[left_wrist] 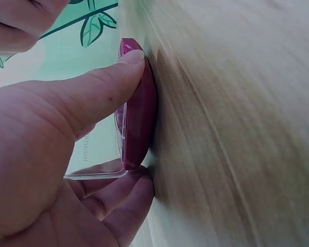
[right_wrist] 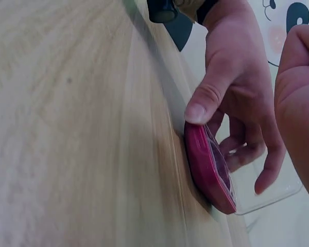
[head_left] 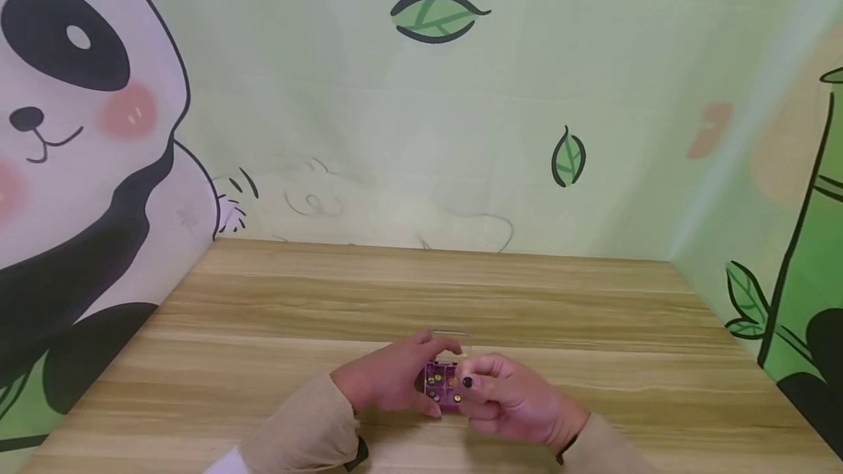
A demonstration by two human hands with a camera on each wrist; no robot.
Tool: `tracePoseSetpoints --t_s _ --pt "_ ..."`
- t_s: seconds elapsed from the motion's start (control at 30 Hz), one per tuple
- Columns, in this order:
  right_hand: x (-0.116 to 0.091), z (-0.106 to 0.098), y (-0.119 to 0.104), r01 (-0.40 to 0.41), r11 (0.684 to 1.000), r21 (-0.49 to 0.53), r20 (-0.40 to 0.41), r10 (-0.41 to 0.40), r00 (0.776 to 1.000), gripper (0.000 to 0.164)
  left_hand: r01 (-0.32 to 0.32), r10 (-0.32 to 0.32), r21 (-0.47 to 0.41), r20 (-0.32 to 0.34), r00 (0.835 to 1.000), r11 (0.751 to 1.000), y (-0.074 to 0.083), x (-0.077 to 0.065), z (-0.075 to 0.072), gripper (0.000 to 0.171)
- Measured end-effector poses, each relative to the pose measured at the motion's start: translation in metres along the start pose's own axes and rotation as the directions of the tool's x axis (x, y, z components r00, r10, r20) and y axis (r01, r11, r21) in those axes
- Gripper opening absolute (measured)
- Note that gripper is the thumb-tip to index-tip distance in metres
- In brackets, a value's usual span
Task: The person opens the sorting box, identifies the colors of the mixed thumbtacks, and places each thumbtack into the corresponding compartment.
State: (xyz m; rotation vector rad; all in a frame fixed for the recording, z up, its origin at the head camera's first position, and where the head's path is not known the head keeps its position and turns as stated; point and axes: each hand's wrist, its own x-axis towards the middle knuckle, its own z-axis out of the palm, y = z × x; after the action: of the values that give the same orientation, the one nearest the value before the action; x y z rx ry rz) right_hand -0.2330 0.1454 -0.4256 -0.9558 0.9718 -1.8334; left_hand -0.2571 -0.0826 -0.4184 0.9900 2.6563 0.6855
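A small magenta pill case with several compartments lies on the table, its clear lid raised at the far side. Small yellowish and dark pieces sit in the compartments. My left hand holds the case from the left, thumb at the near edge and fingers around the far side by the lid. Just right of the case, my right hand has its fingers curled, pinching a small round black piece between thumb and forefinger. The right fingers hide part of the compartments in the head view.
The wood-grain table stretches out beyond and to both sides of the hands. Behind it hangs a pale green backdrop with a panda, leaves and bamboo. Beige sleeves cover both forearms.
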Motion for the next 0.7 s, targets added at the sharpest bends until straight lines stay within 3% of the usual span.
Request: tracePoseSetpoints --t_s 0.7 --pt "0.008 0.012 -0.002 0.07 0.994 0.083 0.116 -0.079 0.99 0.023 -0.044 0.044 -0.007 -0.014 0.999 0.999 0.0 0.0 -0.001 0.083"
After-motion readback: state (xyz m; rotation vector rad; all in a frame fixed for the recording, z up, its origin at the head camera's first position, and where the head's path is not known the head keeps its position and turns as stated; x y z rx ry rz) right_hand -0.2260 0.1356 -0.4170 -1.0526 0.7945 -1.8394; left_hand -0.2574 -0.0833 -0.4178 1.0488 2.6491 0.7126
